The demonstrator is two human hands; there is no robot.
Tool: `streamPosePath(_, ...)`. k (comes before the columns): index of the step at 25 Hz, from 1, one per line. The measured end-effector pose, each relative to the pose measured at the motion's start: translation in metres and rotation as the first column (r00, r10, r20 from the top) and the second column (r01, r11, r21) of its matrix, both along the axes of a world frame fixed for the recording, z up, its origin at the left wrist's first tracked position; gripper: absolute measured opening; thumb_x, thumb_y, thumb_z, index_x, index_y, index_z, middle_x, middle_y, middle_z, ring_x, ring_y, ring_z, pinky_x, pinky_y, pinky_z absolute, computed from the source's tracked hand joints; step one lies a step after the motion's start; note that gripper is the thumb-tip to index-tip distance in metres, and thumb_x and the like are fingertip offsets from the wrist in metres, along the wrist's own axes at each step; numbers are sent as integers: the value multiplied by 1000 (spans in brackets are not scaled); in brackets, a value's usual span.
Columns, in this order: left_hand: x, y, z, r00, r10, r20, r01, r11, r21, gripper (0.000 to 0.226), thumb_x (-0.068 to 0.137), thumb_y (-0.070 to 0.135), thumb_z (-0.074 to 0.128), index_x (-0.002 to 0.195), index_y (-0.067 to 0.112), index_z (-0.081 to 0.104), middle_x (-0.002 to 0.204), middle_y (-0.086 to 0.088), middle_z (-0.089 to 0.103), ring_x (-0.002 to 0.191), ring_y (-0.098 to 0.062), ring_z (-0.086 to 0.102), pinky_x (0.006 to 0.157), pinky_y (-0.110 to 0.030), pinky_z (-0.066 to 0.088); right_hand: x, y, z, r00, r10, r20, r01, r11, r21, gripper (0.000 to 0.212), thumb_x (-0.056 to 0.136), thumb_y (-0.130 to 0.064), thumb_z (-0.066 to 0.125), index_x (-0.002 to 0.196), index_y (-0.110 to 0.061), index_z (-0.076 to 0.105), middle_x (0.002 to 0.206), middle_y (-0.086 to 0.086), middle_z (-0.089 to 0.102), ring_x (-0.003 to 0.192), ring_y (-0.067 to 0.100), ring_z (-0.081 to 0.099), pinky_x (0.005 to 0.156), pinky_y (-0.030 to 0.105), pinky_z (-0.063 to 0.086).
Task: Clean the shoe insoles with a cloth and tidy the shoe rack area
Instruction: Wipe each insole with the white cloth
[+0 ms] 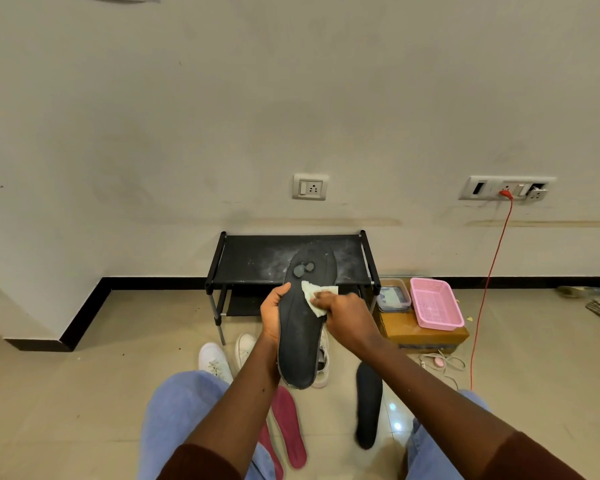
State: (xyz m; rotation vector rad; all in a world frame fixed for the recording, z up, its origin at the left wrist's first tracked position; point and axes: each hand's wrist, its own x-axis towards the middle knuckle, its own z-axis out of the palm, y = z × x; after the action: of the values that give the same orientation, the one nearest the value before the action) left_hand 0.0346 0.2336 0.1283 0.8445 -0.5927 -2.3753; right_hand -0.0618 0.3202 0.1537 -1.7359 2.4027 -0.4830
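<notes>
Two grips meet just in front of the shoe rack (pixel 253 258), which stands against the wall. The left grip (pixel 272 317) grasps a black insole (pixel 298 344) by its left edge and holds it lengthwise, its far end covering part of the rack's dusty top shelf. The right grip (pixel 347 317) is clenched on a pale cloth (pixel 317 299), pressing it to the insole's face below two grey patches. On the floor in front of the rack sit white sneakers (pixel 215 362). Farther out from the rack lie two maroon insoles (pixel 290 427) and a second black insole (pixel 368 407). Right of the rack, a cardboard box (pixel 426 336) carries a pink basket (pixel 435 303) and a lidded clear container (pixel 392 297).
</notes>
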Motion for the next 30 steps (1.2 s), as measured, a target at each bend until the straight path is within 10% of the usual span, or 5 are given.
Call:
streamPosePath(6, -5, 6, -10, 994, -31, -100, 44, 990, 131, 65, 82, 54, 50, 121, 3, 62, 120, -24, 60, 114, -39, 52, 107, -52, 33, 28, 22, -3, 966, 259, -8, -259, 960, -107, 34, 84, 0, 48, 110, -10, 68, 117, 4, 65, 107, 19, 62, 95, 31, 47)
streamPosePath(14, 0, 7, -18, 997, 7, -73, 4, 990, 144, 46, 87, 37, 46, 91, 2, 75, 105, -21, 65, 96, -35, 60, 102, -48, 39, 18, 26, -27, 898, 380, -223, -402, 914, -57, 56, 57, 0, 81, 110, -11, 67, 102, 5, 71, 91, 17, 69, 69, 23, 56)
streamPosePath(18, 5, 10, -15, 997, 25, -78, -19, 996, 86, 59, 98, 25, 30, 70, 4, 77, 76, -14, 72, 64, -24, 70, 59, -30, 59, 2, 7, -9, 949, 220, -226, -214, 975, 55, 53, 90, -3, 49, 141, -12, 35, 143, 9, 40, 132, 21, 39, 101, 31, 42)
streamPosePath(23, 2, 18, -7, 986, -45, -157, 53, 998, 46, 46, 85, 22, 39, 66, 2, 76, 70, -15, 71, 56, -25, 69, 47, -31, 56, -3, -15, 4, 982, -73, -174, 82, 996, 42, 50, 91, -3, 49, 139, -12, 38, 154, 15, 14, 140, 30, 20, 106, 35, 34)
streamPosePath(30, 3, 13, -9, 980, -49, -192, 57, 998, 37, 25, 65, 23, 74, 74, -1, 76, 76, -16, 71, 67, -26, 71, 57, -34, 59, 24, -1, -13, 997, 53, -48, -53, 998, 19, 56, 91, 2, 41, 144, -14, 29, 152, 5, 27, 140, 15, 23, 113, 28, 20)
